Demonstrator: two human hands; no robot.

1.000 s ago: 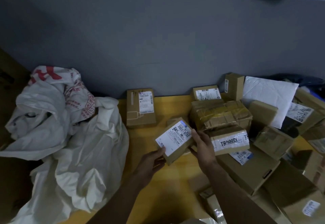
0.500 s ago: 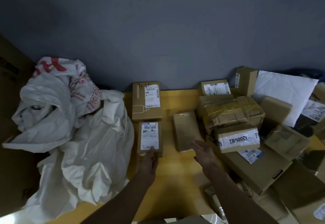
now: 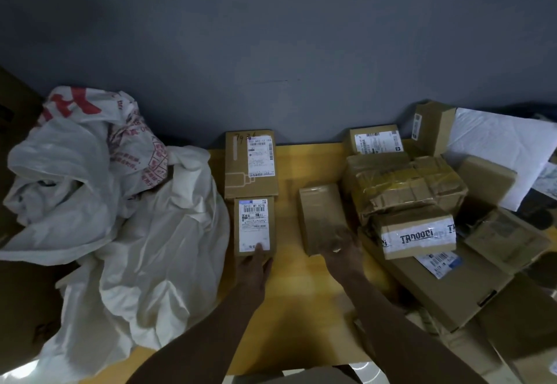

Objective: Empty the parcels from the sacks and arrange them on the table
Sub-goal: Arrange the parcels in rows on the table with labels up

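Down from the air between both hands, the small labelled box (image 3: 254, 227) now lies flat on the table (image 3: 301, 308), label up. The left hand (image 3: 254, 266) sits at its near end with one digit flat on the label; whether it pinches the box or only nudges it straight cannot be told. The right hand (image 3: 340, 248) has let go and shifted to the near corner of a plain brown parcel (image 3: 322, 215) just right of the box. It is blurred there, so its grip cannot be told either.

Just beyond the left hand's box, a larger labelled box (image 3: 250, 163) lies in line with it, so a neat column seems to be forming. That looks like one parcel placed, with the brown one probably next to be squared up.

Right of the right hand is a jumbled pile of boxes (image 3: 407, 184), still to be sorted. Left of the left hand slumps the white sack (image 3: 120, 202).
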